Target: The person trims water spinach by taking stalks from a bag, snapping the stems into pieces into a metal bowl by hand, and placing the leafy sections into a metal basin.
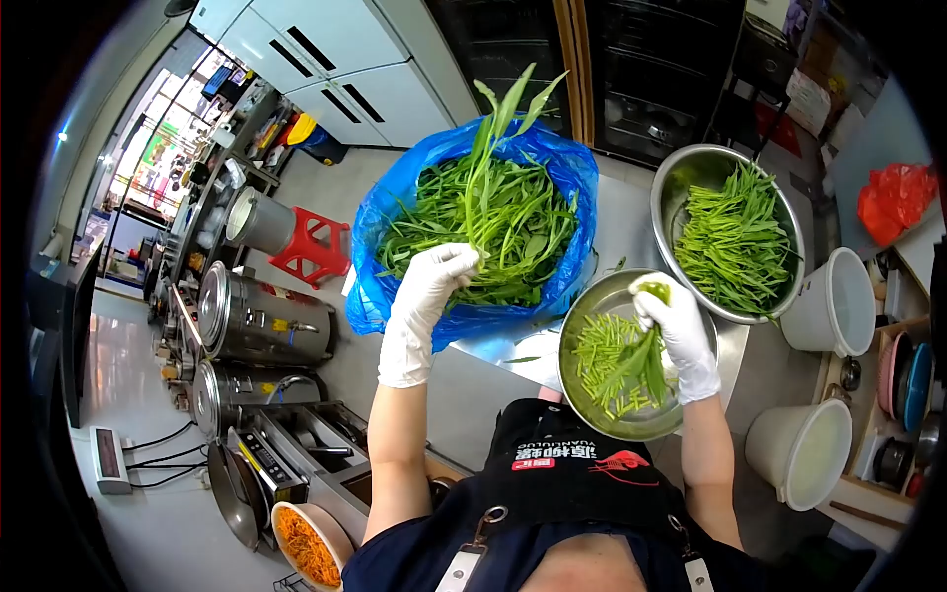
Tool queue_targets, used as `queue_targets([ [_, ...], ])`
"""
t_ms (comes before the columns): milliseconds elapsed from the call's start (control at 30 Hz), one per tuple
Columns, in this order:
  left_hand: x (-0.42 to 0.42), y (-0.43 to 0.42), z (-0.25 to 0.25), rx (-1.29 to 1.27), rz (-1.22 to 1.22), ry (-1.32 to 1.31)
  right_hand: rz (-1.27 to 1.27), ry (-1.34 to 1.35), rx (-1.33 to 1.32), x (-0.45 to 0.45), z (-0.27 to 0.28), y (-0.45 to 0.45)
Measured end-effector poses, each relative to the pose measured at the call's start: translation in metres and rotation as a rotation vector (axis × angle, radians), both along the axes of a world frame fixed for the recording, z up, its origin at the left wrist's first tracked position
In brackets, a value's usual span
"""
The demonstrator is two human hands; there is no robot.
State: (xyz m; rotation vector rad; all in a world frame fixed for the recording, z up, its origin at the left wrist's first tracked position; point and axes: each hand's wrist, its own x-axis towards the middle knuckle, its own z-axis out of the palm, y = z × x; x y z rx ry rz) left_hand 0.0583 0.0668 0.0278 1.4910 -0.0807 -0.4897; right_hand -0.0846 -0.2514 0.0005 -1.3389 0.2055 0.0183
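Note:
My left hand [426, 296], in a white glove, pinches a leafy stalk of water spinach [501, 128] that stands upright with its leaves at the top. Behind it, a blue plastic bag [367, 261] holds a heap of the same greens [538, 212]. Gloved in white too, my right hand [681, 331] is closed over a metal bowl [577, 405] and grips water spinach leaves [641, 367], which hang down from it. Short cut stems [607, 345] lie in that bowl. To its right, a larger metal bowl [659, 212] contains long greens [735, 242] laid in a bundle.
White buckets [824, 306] stand at the right beside a shelf with pans. On the left are large steel pots [261, 316], a red stool [314, 247] and a bowl of orange shreds [308, 548]. White cabinets [326, 59] line the back.

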Motion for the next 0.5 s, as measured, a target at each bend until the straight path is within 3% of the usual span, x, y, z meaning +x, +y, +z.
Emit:
queue_targets([
  [100, -0.012, -0.01, -0.004, -0.099, -0.076, 0.009, 0.005, -0.156, -0.282, 0.014, 0.022, 0.039],
  [233, -0.03, -0.03, 0.003, -0.137, -0.124, 0.035, -0.1, -0.892, -0.846, 0.04, 0.025, 0.072],
  [300, -0.036, -0.037, 0.003, -0.141, -0.125, 0.038, -0.097, -1.044, -0.994, 0.047, 0.028, 0.08],
  [367, -0.04, -0.041, 0.0, -0.169, -0.132, 0.05, -0.025, -1.083, -1.166, 0.049, 0.028, 0.081],
  [500, -0.045, -0.047, -0.01, -0.314, -0.147, 0.104, -0.045, -1.097, -1.213, 0.049, 0.022, 0.082],
])
